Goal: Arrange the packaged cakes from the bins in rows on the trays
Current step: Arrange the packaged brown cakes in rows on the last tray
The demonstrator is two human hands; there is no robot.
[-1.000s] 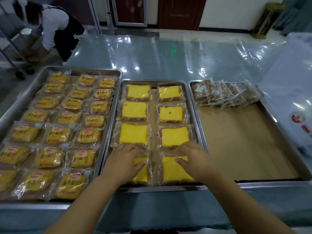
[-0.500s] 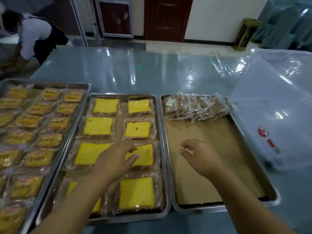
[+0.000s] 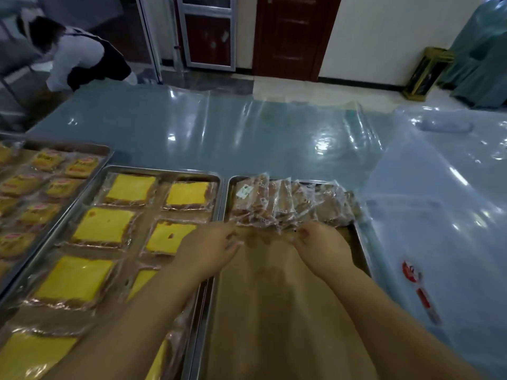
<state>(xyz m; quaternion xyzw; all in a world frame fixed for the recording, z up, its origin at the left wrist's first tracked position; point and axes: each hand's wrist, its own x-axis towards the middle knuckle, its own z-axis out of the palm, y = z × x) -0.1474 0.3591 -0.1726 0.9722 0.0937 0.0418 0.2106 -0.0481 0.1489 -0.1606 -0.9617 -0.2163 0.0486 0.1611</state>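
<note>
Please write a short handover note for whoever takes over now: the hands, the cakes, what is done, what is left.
Left hand and right hand: both at the near edge of the brown packets; grip unclear.
Brown packets: one overlapping row at the far end of the right tray, on paper.
Done: middle tray full of yellow cakes in two columns; left tray holds rows of buns.
Left: lay more rows on the right tray.

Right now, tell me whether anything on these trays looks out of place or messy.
The brown packaged cakes on the right tray are bunched at its far end, overlapping and leaning on each other, not laid flat in rows like the yellow cakes on the middle tray.
</note>
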